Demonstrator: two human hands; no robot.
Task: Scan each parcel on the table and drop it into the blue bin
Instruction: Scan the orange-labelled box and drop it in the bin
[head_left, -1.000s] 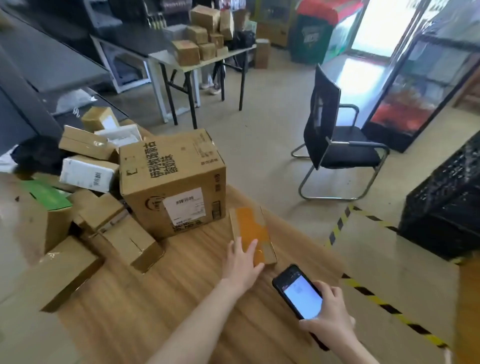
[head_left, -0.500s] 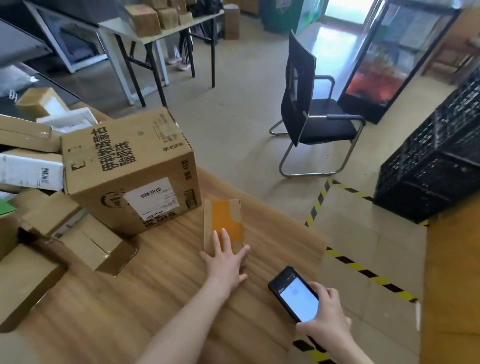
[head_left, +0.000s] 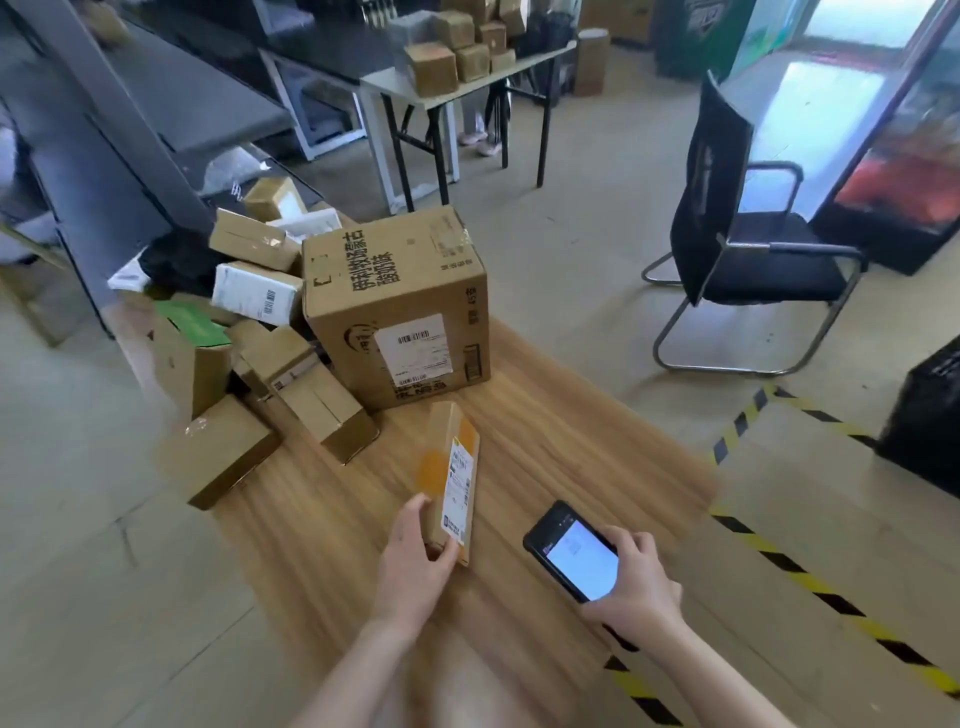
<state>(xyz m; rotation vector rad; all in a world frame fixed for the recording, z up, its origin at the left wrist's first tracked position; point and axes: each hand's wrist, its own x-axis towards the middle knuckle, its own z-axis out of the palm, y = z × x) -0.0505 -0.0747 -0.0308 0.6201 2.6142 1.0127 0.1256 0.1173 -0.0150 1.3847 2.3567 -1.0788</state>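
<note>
Storeroom with a grey floor, a pale wood-grain table (head_left: 571, 457) in the foreground. Near the middle of the table, a slim cardboard parcel (head_left: 453, 462), turned up on one long edge, white shipping label facing right, orange patch on the face to the left. Gripped at its near end by the left hand (head_left: 415, 561): thumb pressed on the left face, fingers curled round the end from below. Unclear whether the lower edge touches the wood.

To the right of the parcel and apart from it, a black phone (head_left: 574, 551) with a lit white screen facing up, held in the right hand (head_left: 641, 584), fingers curled over its right edge.

Just beyond the parcel's far end, a large brown carton (head_left: 400, 291) with a barcode label on its near face. Left of the carton, a loose heap of smaller parcels (head_left: 260, 332), brown and white, one with a green flap.

Further out, on the floor: yellow-and-black hazard tape (head_left: 779, 569) to the right, a black office chair (head_left: 737, 249), a black crate (head_left: 930, 431) at the right edge, and at the back a folding table (head_left: 387, 85) stacked with boxes.
</note>
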